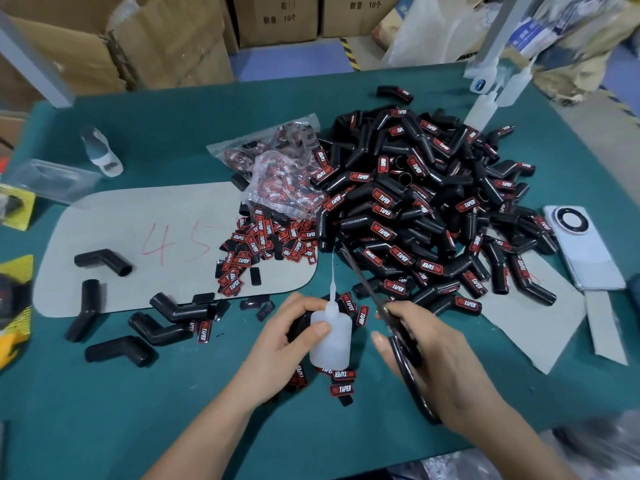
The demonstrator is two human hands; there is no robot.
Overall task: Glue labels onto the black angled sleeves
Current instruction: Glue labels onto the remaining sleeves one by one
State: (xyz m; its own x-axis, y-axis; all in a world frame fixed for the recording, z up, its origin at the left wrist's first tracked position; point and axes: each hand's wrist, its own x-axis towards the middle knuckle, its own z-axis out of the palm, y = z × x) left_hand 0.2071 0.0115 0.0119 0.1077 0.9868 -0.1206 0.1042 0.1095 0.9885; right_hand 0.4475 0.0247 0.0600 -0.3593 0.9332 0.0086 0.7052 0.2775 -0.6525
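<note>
My left hand (292, 332) grips a white glue bottle (330, 337) upright near the table's front, its thin nozzle pointing up. My right hand (424, 344) holds black scissors (398, 327), blades reaching up and left to the nozzle tip. A big pile of labelled black angled sleeves (415, 209) fills the right middle. Several unlabelled sleeves (104, 261) lie at the left on and around a grey mat (138, 220). Loose red-and-black labels (263, 240) are heaped by the mat, and a few more labels (341, 389) lie under the bottle.
A clear bag of labels (280, 168) sits behind the loose ones. A phone (581, 247) lies at the right on grey card. Spare glue bottles (485, 105) stand at the back right, a small bottle (100, 150) at back left. Cardboard boxes stand beyond the green table (173, 410).
</note>
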